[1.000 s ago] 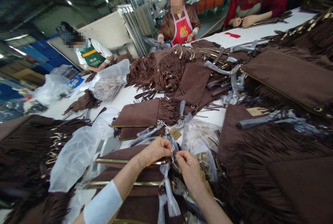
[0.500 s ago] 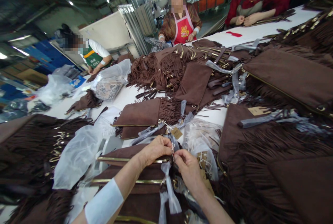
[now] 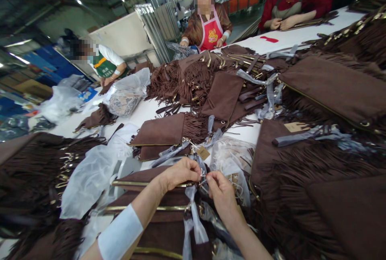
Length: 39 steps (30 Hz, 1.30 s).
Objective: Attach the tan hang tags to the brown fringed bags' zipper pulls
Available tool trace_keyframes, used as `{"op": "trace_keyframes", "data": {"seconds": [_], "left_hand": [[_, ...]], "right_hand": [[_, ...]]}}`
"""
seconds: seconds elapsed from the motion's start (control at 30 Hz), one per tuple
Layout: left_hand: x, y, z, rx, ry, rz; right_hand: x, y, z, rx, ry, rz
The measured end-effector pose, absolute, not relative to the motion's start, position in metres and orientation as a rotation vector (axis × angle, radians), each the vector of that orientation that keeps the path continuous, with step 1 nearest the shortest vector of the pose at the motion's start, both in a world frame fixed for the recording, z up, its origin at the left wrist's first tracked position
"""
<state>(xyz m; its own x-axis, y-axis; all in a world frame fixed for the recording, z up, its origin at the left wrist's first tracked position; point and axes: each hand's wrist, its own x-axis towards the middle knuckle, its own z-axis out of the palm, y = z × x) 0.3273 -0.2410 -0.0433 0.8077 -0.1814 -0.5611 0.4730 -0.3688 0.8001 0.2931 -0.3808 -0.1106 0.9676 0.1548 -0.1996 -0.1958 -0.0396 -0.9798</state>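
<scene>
My left hand [image 3: 183, 173] is closed in a pinch on a thin white string [image 3: 203, 174] beside the zipper end of a brown suede pouch [image 3: 141, 176]. Just to its right, my right hand [image 3: 221, 189] pinches the same string between thumb and fingers. More brown pouches with gold zippers lie stacked below my left forearm, their straps wrapped in clear plastic [image 3: 197, 223]. Ahead of my hands rests another fringed pouch [image 3: 159, 129] with a tan paper tag [image 3: 203, 153] on a white string.
A clear bag of strung tags [image 3: 232, 155] lies right of my hands. Fringed pouches pile up at the table's middle [image 3: 193, 75] and along the right side [image 3: 334, 87]. White plastic bags [image 3: 87, 179] lie at left. Several co-workers stand around the table, one in a red apron [image 3: 212, 30].
My right hand has moved slightly to the right, away from my left, widening the gap between the fingertips. The left hand stays almost where it was, and the view has shifted a little.
</scene>
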Motion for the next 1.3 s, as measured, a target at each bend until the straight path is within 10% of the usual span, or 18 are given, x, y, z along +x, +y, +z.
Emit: {"op": "trace_keyframes", "data": {"seconds": [0.73, 1.3], "left_hand": [[0.31, -0.244, -0.027, 1.576, 0.141, -0.444], [0.254, -0.26, -0.007, 1.821, 0.16, -0.342]], "right_hand": [[0.266, -0.409, -0.13, -2.342, -0.555, -0.016], [0.26, -0.394, -0.084, -0.501, 0.439, 0.742]]}}
